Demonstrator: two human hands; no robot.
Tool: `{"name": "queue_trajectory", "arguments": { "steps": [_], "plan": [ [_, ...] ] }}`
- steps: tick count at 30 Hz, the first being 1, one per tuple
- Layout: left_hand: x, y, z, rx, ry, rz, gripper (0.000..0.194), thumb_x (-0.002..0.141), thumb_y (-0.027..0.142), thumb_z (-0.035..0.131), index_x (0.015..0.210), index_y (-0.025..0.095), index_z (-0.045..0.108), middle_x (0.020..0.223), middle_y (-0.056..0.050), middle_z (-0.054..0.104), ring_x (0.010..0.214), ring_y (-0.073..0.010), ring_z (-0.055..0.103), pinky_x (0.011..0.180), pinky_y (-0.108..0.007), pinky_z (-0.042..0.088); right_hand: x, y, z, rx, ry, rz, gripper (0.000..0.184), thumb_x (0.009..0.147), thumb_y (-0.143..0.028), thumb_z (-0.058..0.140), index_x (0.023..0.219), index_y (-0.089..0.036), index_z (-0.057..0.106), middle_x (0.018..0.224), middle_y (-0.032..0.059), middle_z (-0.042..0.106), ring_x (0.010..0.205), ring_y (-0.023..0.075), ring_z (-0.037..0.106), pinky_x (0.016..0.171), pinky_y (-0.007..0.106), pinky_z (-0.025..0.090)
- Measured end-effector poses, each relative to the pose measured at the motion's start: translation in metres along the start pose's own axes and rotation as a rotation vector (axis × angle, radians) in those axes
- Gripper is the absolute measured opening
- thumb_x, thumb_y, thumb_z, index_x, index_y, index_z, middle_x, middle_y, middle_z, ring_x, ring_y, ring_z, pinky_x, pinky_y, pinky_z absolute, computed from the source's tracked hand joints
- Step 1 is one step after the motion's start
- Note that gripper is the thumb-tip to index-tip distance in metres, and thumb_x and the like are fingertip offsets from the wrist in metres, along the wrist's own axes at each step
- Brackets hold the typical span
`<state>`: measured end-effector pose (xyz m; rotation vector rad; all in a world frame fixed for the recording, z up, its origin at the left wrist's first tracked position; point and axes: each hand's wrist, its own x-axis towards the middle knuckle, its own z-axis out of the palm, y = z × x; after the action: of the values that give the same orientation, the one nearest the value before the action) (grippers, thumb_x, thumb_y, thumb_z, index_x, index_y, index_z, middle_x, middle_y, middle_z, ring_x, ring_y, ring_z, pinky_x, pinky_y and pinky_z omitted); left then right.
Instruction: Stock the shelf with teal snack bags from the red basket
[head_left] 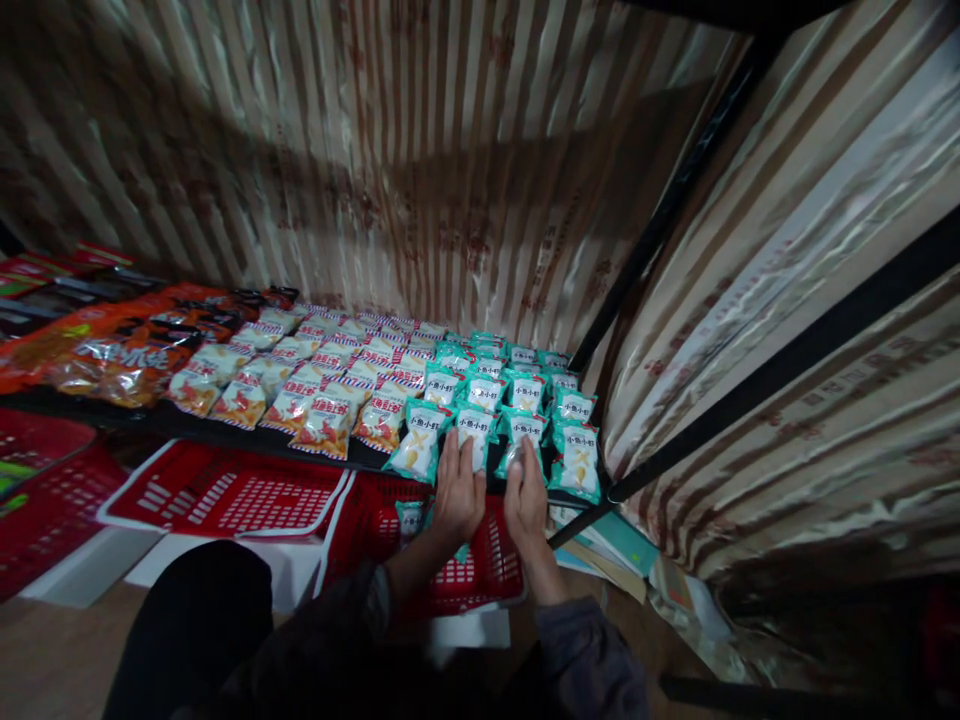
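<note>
Small green-and-white snack bags (525, 395) stand in several rows at the right end of a black shelf. My left hand (459, 492) reaches over the front row, its fingers stretched out against the lower part of one green snack bag (474, 425). Beside it, my right hand (528, 492) has its fingers extended and touches the lower right of the neighbouring green bag (523, 428). Both thumbs point up toward the bags, and a gap separates the hands. Below my left hand, a few green bags (410, 517) lie in a red basket (487, 570), partly hidden by my forearm.
White-and-orange snack bags (322, 400) fill the shelf's middle, with larger orange packets (120, 345) farther left. More red baskets (240, 490) sit below on white boxes (90, 565). Black metal poles (675, 200) and striped curtains (450, 150) enclose the back and right. Flattened cartons (622, 540) lie lower right.
</note>
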<state>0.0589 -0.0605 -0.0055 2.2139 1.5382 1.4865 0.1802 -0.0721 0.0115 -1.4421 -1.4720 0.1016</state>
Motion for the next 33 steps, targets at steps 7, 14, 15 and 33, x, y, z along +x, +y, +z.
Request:
{"name": "queue_trajectory", "arguments": {
  "steps": [7, 14, 15, 33],
  "plan": [
    [-0.002, -0.006, 0.007, -0.082, -0.121, -0.114, 0.049, 0.096, 0.025, 0.032, 0.142, 0.009, 0.037, 0.154, -0.023, 0.03, 0.147, -0.0296, 0.02, 0.115, -0.056, 0.029, 0.012, -0.022, 0.032, 0.137, -0.137, 0.156, 0.06, 0.097, -0.049, 0.026, 0.14, -0.012, 0.046, 0.142, 0.0167, 0.052, 0.134, 0.0243, 0.046, 0.112, 0.046, 0.035],
    [0.006, -0.005, 0.005, -0.17, -0.132, -0.196, 0.052, 0.096, 0.027, 0.031, 0.143, 0.006, 0.035, 0.154, -0.024, 0.029, 0.146, -0.0288, 0.022, 0.116, -0.053, 0.028, 0.03, -0.026, 0.032, 0.175, -0.125, 0.275, 0.065, 0.095, -0.054, 0.028, 0.141, -0.012, 0.044, 0.146, 0.0158, 0.048, 0.137, 0.0231, 0.041, 0.114, 0.043, 0.031],
    [0.01, -0.005, 0.005, -0.174, -0.128, -0.217, 0.053, 0.096, 0.028, 0.031, 0.143, 0.006, 0.034, 0.154, -0.024, 0.028, 0.146, -0.029, 0.023, 0.116, -0.053, 0.028, 0.033, -0.027, 0.033, 0.173, -0.126, 0.296, 0.065, 0.094, -0.054, 0.028, 0.141, -0.012, 0.044, 0.145, 0.0154, 0.048, 0.137, 0.0231, 0.041, 0.114, 0.043, 0.031],
    [0.05, -0.008, 0.008, -0.27, -0.219, -0.39, 0.059, 0.091, 0.029, 0.035, 0.145, 0.005, 0.031, 0.15, -0.023, 0.038, 0.139, -0.0275, 0.039, 0.116, -0.047, 0.03, 0.06, -0.02, 0.052, 0.189, -0.087, 0.406, 0.07, 0.087, -0.05, 0.044, 0.145, -0.012, 0.035, 0.149, 0.0173, 0.042, 0.138, 0.0266, 0.04, 0.115, 0.046, 0.029]
  ]
}}
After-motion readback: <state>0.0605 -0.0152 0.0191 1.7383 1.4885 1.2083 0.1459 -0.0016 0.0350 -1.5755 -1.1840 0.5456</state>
